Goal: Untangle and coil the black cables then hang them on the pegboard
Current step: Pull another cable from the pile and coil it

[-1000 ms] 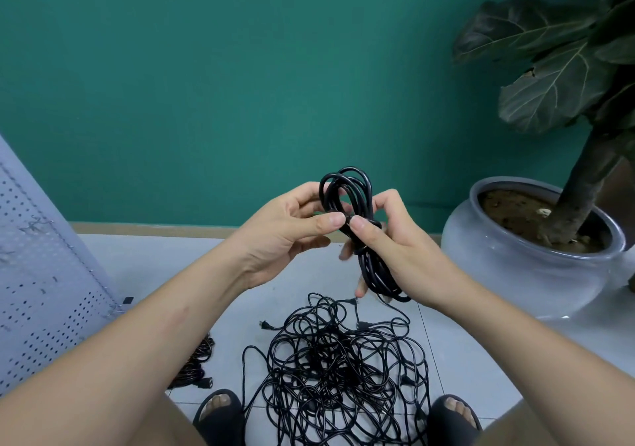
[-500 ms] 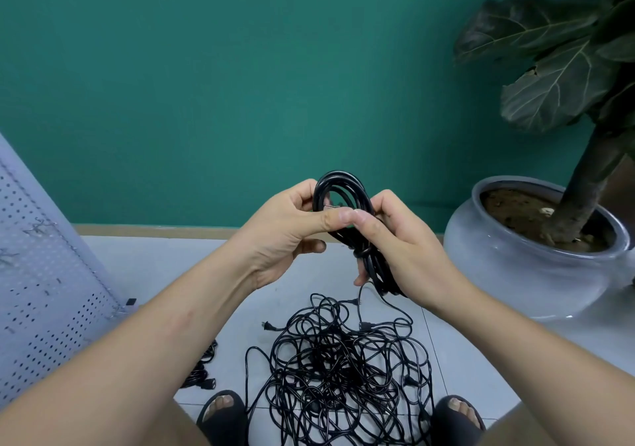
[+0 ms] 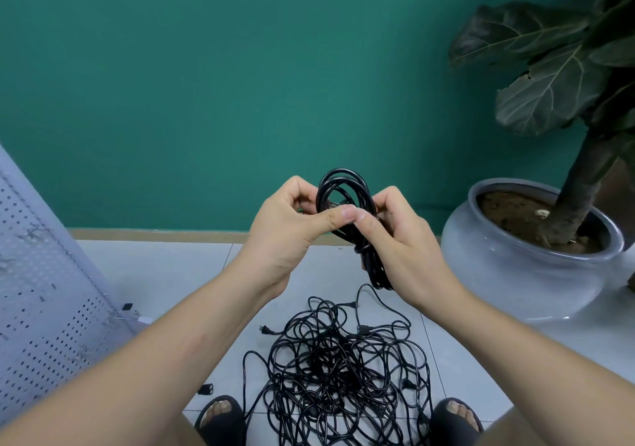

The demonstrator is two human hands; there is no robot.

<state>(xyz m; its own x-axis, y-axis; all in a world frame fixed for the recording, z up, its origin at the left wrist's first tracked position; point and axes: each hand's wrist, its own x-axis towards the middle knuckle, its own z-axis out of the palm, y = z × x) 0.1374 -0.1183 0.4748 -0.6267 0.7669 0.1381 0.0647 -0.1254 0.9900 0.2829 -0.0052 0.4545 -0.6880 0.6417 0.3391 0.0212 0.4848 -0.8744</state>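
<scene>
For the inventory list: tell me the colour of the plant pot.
The plant pot is glossy pale grey, clearest in the head view.

The left forearm [image 3: 178, 339] and right forearm [image 3: 508, 346] are stretching forward and angling in toward each other, bringing the wrists close together at chest height. The left hand [image 3: 285, 232] is curling its fingers round the coiled black cable [image 3: 343, 184], thumb lying across the front. The right hand [image 3: 398, 243] is gripping the same bundle from the other side, its thumb tip touching the left thumb. Below, the left foot [image 3: 220, 411] and right foot [image 3: 458, 411] are resting well apart, toes pointing forward.
</scene>
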